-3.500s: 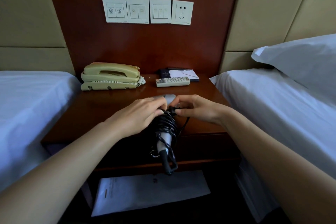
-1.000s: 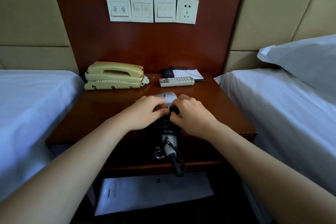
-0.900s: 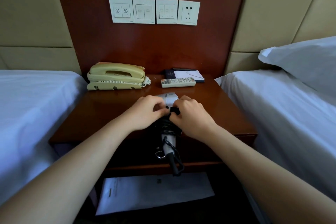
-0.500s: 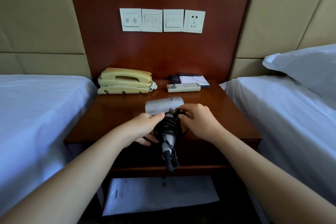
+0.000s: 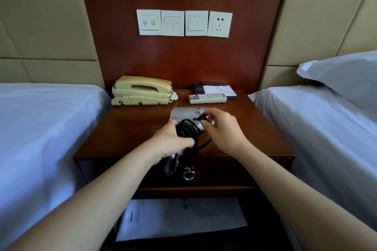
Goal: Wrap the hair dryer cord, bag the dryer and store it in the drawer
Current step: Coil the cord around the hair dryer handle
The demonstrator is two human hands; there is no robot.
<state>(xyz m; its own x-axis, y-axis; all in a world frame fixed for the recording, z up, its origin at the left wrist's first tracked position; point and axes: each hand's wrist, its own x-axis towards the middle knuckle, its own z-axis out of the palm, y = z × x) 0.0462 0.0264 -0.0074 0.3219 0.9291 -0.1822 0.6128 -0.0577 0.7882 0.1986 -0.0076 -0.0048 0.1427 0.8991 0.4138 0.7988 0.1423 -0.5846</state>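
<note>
A silver hair dryer point(image 5: 183, 113) lies over the front of the wooden nightstand point(image 5: 132, 128), barrel pointing left, handle hanging past the edge. Its black cord point(image 5: 186, 130) is coiled round the handle. My left hand point(image 5: 171, 140) grips the wrapped handle from the left. My right hand point(image 5: 222, 130) pinches the cord's end just right of the barrel. The closed drawer point(image 5: 224, 173) sits below, with a metal ring pull point(image 5: 189, 175). No bag is visible.
A beige telephone point(image 5: 142, 91), a remote control point(image 5: 207, 98) and a notepad point(image 5: 220, 89) lie at the back of the nightstand. White beds flank it left point(image 5: 40, 128) and right point(image 5: 326, 128). A white sheet of paper point(image 5: 181, 218) lies on the lower shelf.
The dryer has been lifted slightly and tilted. My left hand moved down onto the wrapped handle, and my right hand drew the cord end up beside the barrel. The view shifted back.
</note>
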